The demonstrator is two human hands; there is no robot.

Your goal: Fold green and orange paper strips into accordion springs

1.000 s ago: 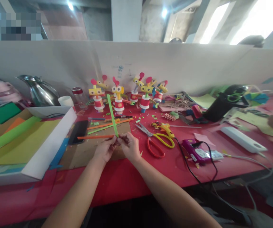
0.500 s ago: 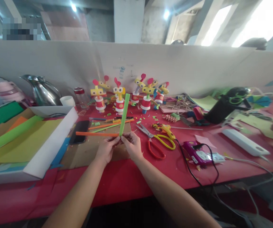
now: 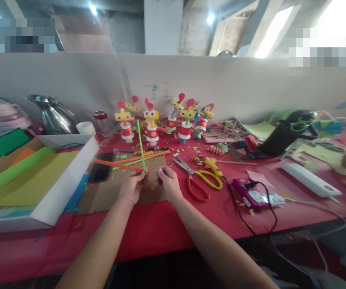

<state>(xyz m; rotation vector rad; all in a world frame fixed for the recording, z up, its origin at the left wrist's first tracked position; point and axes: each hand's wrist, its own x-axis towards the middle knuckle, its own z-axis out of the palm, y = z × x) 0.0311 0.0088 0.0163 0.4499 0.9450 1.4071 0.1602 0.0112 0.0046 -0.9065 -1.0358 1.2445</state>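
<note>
My left hand (image 3: 131, 186) pinches an orange paper strip (image 3: 115, 163) and a green paper strip (image 3: 141, 142) where their ends cross. The orange one points left over the phone, while the green one stands up, seen nearly edge-on. A short way to the right, my right hand (image 3: 170, 184) is apart from the strips, its fingers curled towards the thumb with nothing visible in them. Both hands are above a brown cardboard sheet (image 3: 153, 194). Scissors (image 3: 195, 172) with red and yellow handles lie to the right of my right hand.
Several paper-cup figures (image 3: 151, 132) stand at the back. A white box (image 3: 67, 176) of coloured paper is at left, beside a phone (image 3: 100, 172). A yellow glue gun (image 3: 213, 165), a purple power strip (image 3: 249, 194) with cords, and a black container (image 3: 277, 134) lie at right.
My right hand has let go of the strips and moved slightly right. My left hand has shifted a little left with both strips, and the green one has turned edge-on.
</note>
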